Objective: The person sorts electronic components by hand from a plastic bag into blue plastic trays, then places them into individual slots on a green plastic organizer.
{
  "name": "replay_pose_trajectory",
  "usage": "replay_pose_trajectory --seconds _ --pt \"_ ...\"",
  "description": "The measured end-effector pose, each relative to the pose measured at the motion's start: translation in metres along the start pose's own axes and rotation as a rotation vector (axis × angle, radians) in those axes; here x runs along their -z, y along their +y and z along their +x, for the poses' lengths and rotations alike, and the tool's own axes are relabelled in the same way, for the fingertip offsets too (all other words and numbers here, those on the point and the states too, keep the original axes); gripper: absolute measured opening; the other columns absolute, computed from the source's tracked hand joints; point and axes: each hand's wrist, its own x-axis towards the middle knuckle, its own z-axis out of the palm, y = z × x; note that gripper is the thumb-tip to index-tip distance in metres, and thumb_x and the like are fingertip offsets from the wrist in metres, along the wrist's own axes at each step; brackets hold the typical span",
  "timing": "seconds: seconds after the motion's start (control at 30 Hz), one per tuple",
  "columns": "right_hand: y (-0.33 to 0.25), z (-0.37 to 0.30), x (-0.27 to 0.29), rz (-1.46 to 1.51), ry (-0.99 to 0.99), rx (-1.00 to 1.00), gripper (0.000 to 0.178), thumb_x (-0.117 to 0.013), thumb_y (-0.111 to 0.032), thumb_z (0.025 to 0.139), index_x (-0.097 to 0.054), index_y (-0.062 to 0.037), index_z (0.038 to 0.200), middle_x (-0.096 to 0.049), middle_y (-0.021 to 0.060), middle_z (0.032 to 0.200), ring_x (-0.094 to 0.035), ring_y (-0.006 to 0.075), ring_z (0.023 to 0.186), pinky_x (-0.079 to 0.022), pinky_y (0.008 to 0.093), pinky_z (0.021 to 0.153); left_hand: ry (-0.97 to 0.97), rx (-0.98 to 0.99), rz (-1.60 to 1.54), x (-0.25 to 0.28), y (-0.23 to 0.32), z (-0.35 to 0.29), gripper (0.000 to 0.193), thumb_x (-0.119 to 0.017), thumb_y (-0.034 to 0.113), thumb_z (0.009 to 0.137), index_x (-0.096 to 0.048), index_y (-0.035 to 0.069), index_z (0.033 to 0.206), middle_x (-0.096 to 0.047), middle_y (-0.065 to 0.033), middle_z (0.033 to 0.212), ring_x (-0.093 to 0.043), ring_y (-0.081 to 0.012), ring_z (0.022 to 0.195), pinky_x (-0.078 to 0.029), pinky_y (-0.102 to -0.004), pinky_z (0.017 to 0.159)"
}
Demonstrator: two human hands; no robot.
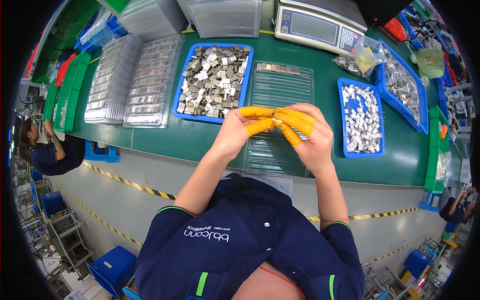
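My left hand (239, 128) and my right hand (311, 134) meet over the worktable, yellow finger cots on their fingers. Both are closed, fingertips pinched together around a small piece; a tiny white bit shows between them, but the fingers hide its kind. Beneath them lies a clear plastic slotted tray (281, 89), with a row of small metal parts (284, 69) along its far end. To its left, a blue bin (176, 106) is heaped with small silvery metal parts (212, 80). Right of my hands, a smaller blue bin (345, 154) holds white parts (362, 120).
Stacked filled clear trays (112, 80) stand at the left of the green table (400, 162). Clear containers (225, 19) and a weighing scale (312, 27) line the back. A blue bin of bagged parts (422, 122) sits at the right. Other people (57, 152) are off to both sides.
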Motion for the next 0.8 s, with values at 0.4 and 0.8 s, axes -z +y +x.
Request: replay_pose_trajectory --seconds 0.4,0.8 --pt "-0.005 -0.007 0.003 0.443 0.08 -0.691 0.016 -0.065 -0.004 0.076 -0.068 -0.0017 0.092 -0.067 0.0085 0.086 -0.06 0.0152 0.082 -0.045 0.0257 0.076 -0.053 -0.213 0.269 -0.01 0.006 -0.001 0.02 -0.059 0.006 0.085 -0.056 -0.005 0.101 -0.062 -0.0101 0.092 -0.061 -0.015 0.082 -0.049 -0.0244 0.075" --pt "-0.003 -0.015 0.006 0.241 0.035 -0.604 0.018 -0.07 -0.007 0.071 -0.07 -0.0052 0.089 -0.066 0.0085 0.083 -0.058 0.0191 0.083 -0.044 0.0293 0.077 -0.057 -0.137 0.149 -0.007 0.005 -0.002 0.023 -0.06 0.002 0.082 -0.057 -0.006 0.104 -0.064 -0.0108 0.09 -0.061 -0.0138 0.08 -0.049 -0.0244 0.074"
